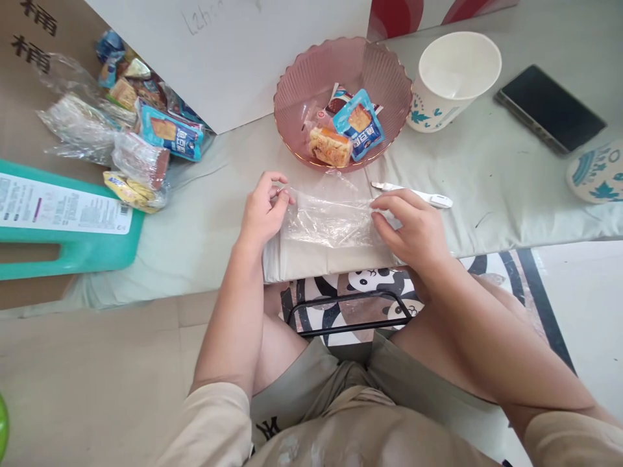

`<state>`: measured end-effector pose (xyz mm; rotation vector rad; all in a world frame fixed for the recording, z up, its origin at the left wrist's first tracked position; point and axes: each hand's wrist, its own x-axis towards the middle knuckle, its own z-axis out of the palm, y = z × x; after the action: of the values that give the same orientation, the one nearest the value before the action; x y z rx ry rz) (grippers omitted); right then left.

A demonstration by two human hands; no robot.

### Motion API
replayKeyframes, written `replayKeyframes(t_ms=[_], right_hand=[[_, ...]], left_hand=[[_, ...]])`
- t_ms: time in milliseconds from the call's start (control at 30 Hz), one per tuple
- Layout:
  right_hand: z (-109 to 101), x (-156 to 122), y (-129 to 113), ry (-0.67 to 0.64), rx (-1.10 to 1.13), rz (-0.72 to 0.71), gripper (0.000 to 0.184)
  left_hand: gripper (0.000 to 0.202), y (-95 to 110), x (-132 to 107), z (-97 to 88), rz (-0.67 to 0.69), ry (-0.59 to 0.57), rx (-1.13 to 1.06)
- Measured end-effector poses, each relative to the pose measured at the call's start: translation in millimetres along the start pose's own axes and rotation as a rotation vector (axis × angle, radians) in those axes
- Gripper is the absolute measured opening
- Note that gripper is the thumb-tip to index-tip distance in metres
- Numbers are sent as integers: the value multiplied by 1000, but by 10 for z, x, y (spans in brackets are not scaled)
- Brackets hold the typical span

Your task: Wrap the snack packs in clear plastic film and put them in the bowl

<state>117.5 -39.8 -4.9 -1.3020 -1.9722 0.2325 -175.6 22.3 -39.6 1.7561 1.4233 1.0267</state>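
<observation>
A clear plastic bag [331, 220] is stretched between my two hands, low over the table's front edge. My left hand [267, 204] pinches its left end between thumb and fingers. At the other end, my right hand [409, 224] grips the bag's edge with its fingertips. Just behind the right fingers lies a white utility knife [413, 193]. Beyond the bag stands a pink ribbed glass bowl [296, 97]. Inside it are a blue snack packet [359, 126], a wrapped bread roll [331, 146] and another dark-and-white packet [339, 98].
At the left, several wrapped snacks [168, 133] are heaped beside a green jug [97, 250]. A white box [233, 58] stands behind. To the right are a paper cup [455, 78], a phone [549, 107] and another patterned cup [596, 175]. A black metal bar [350, 295] sits below the table edge.
</observation>
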Motion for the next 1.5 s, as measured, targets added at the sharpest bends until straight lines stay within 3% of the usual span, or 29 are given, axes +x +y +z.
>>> replayKeyframes(t_ms=[167, 267, 433, 600, 700, 767, 833, 867, 933, 1000, 1033, 1067, 1133, 1267, 1433, 1500], right_hand=[[-73, 20, -125, 66, 63, -196, 16], [-99, -40, -287, 24, 123, -334, 19], [-33, -216, -496, -343, 232, -409, 12], [112, -358, -652, -776, 267, -498, 26], [147, -403, -726, -1018, 210, -473, 27], [105, -380, -714, -1096, 265, -409, 22], [9, -302, -628, -1058, 475, -324, 18], [-48, -246, -557, -973, 597, -264, 16], [-144, -121, -374, -635, 651, -52, 14], [-176, -8, -168, -219, 358, 236, 9], [-165, 35, -71, -86, 182, 340, 7], [-139, 67, 15, -42, 50, 407, 18], [-71, 104, 132, -99, -75, 482, 31], [-5, 118, 146, -254, -60, 511, 6], [-41, 129, 120, -174, 68, 529, 4], [-23, 135, 164, -168, 57, 544, 10]], left_hand=[[36, -34, 36, 19, -13, 42, -158], [41, -20, 43, 1, -10, 129, -210], [43, 1, 25, -26, -152, 182, -356], [52, 29, 49, -38, -204, 173, -369], [55, 34, 70, -48, -194, 162, -361], [56, 26, 75, -55, -182, 161, -353], [57, 12, 71, -63, -164, 165, -350], [58, 5, 66, -66, -151, 164, -349], [60, -8, 56, -74, -115, 158, -332], [59, -14, 50, -81, -76, 155, -296], [59, -14, 49, -83, -57, 158, -277], [58, -12, 49, -85, -38, 163, -261], [57, -3, 54, -86, -8, 173, -241], [53, 36, 57, -91, 18, 186, -213], [50, 81, 28, -113, 25, 212, -197], [49, 85, 19, -117, 34, 220, -209]])
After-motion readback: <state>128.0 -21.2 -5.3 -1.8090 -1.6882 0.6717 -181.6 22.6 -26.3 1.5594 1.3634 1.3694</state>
